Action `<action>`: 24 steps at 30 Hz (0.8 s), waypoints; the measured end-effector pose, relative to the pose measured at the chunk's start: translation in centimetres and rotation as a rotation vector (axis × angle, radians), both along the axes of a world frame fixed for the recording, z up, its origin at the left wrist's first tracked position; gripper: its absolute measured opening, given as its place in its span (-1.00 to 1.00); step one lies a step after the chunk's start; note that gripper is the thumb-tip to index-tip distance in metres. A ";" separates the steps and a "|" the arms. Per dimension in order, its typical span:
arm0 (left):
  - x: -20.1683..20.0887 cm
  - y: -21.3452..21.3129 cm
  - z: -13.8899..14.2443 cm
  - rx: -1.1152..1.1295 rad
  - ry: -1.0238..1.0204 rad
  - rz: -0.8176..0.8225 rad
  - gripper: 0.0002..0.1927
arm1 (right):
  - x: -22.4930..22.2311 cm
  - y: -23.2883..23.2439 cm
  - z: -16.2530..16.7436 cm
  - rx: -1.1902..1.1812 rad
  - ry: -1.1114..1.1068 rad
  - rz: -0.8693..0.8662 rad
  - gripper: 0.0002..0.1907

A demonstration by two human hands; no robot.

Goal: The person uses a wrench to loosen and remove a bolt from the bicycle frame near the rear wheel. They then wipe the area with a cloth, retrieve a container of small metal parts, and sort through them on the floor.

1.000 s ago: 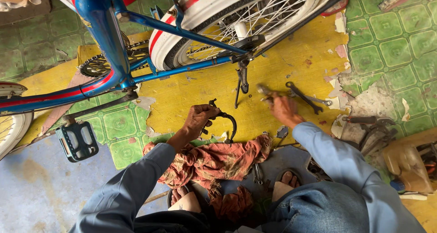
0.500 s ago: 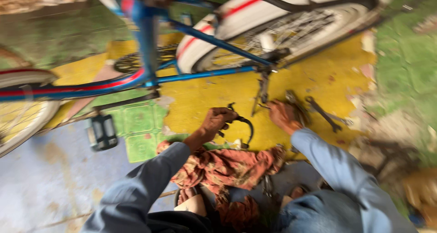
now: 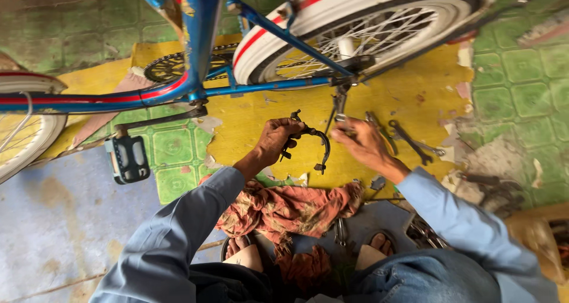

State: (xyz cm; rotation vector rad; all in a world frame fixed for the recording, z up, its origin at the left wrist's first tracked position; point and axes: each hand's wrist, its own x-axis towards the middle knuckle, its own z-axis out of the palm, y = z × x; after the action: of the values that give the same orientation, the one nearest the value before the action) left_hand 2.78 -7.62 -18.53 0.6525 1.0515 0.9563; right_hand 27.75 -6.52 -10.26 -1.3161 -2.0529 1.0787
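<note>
My left hand (image 3: pixel 275 140) grips a black curved bicycle brake caliper (image 3: pixel 314 142) and holds it up over the yellow floor. My right hand (image 3: pixel 360 140) pinches a small metal part (image 3: pixel 339 118) just right of the caliper, below the bicycle's kickstand (image 3: pixel 338 101). Two wrenches (image 3: pixel 409 142) lie on the floor just beyond my right hand. A blue bicycle frame (image 3: pixel 195 72) with a white, red-striped rear mudguard (image 3: pixel 308 18) stands in front of me.
A black pedal (image 3: pixel 127 159) hangs at the left near the chainring (image 3: pixel 172 66). A reddish rag (image 3: pixel 290 211) lies over my sandalled feet, with pliers (image 3: pixel 340 231) beside it. More tools sit at the right (image 3: pixel 489 187). Part of the front wheel (image 3: pixel 24 137) shows at far left.
My right hand has left the wrenches and moved toward the caliper with a small part. My left hand has lifted the caliper higher. The view has shifted closer.
</note>
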 end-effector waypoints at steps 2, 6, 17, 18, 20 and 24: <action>1.0 0.0 1.0 -0.010 0.007 -0.010 -0.80 | -1.2 0.0 0.8 0.096 0.077 0.019 -0.73; 2.5 -0.5 2.4 -0.016 -0.008 -0.028 -0.81 | -2.3 -0.4 1.4 0.082 -0.027 -0.017 -0.75; 2.8 -1.4 3.2 0.026 -0.047 -0.026 -0.82 | -2.2 -1.6 2.2 0.022 -0.088 -0.160 -0.83; 2.9 -1.5 3.2 0.031 -0.045 -0.028 -0.82 | -2.2 -1.6 2.2 -0.009 -0.064 -0.164 -0.84; 3.0 -1.5 3.3 0.022 -0.021 -0.030 -0.83 | -2.1 -1.6 2.1 -0.070 -0.017 -0.173 -0.84; 3.4 -1.5 3.2 0.026 -0.026 -0.004 -0.86 | -1.8 -1.6 1.6 0.023 0.010 -0.129 -0.86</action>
State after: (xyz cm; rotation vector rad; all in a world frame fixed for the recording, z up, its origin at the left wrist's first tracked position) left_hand 6.14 -9.14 -15.32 0.6612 1.0161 0.9740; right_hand 25.99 -8.14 -8.64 -1.4079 -1.9384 1.0000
